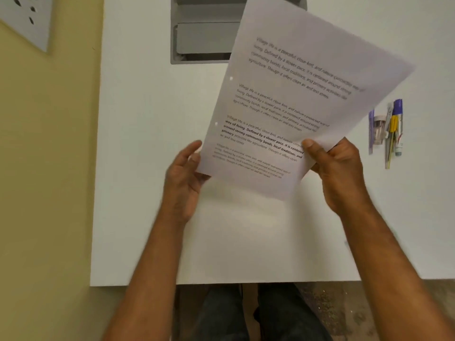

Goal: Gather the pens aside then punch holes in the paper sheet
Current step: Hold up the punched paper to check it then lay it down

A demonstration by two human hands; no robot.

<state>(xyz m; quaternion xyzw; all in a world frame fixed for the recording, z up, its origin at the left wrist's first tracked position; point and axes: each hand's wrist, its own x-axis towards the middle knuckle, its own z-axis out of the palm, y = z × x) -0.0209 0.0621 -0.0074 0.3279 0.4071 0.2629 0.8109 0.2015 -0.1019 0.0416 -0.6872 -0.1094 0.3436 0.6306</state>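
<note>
Head view: the paper sheet (290, 107) is held clear of the white desk (138, 168), tilted, far end up and to the right. The right hand (337, 173) pinches its lower right edge, thumb on top; the left hand (184, 183) supports the lower left corner, fingers loosely curled behind. Two holes (231, 78) show along the left margin, so punching appears done. The pens (391, 129) lie bundled at the desk's right, well apart. No punch is identifiable. Advice: keep both grips light, check the holes against the margin, then lay it down flat.

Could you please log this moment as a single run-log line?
sheet: held above table, two holes in its left edge | left hand, right hand: gripping sheet | pens: grouped at right
</note>
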